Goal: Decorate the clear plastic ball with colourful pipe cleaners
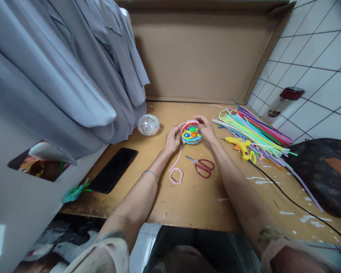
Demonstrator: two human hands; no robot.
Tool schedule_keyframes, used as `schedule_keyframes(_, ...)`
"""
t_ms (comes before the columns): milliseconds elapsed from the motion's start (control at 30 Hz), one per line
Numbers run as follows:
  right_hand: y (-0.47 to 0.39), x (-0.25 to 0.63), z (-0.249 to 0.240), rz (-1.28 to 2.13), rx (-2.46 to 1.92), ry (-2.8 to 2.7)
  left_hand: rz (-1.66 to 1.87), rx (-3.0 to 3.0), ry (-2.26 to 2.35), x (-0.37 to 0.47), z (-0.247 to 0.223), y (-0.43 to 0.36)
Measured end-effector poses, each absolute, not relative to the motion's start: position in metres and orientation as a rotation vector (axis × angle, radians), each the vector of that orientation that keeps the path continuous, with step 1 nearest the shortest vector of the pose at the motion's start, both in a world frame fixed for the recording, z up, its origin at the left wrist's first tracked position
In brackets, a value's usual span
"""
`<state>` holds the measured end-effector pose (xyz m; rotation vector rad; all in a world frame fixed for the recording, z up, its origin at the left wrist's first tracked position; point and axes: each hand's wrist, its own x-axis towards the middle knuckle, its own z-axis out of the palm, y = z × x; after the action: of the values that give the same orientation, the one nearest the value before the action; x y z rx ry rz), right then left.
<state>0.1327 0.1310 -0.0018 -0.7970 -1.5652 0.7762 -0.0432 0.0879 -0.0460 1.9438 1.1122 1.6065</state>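
Observation:
Over the middle of the table, a small round clear bowl (198, 139) carries colourful pipe-cleaner shapes in red, yellow, green, blue and orange, with a pink fuzzy edge. My left hand (173, 138) grips its left side, fingers bent against the pink edge. Around the right and far side curl the fingers of my right hand (205, 129). A pink pipe cleaner (176, 176) trails from near my left hand and ends in a loop on the table. Red-handled scissors (203, 167) lie just in front of the bowl, blades pointing left.
Another clear bowl (148, 125) stands at the left, near a black phone (113, 170). On the right lie a pile of pipe cleaners (252, 127), a yellow glue gun (240, 145) with a black cord, and a dark bag (321, 174). Grey cloth (102, 68) hangs at the left; cardboard (199, 57) stands behind.

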Motion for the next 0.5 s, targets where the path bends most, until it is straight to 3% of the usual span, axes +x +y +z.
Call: schedule_keyframes(500,0.128,0.1397,-0.0042,0.48,-0.882,-1.69,1.586,1.963,1.152,-0.0431,-0.0426,0.0845)
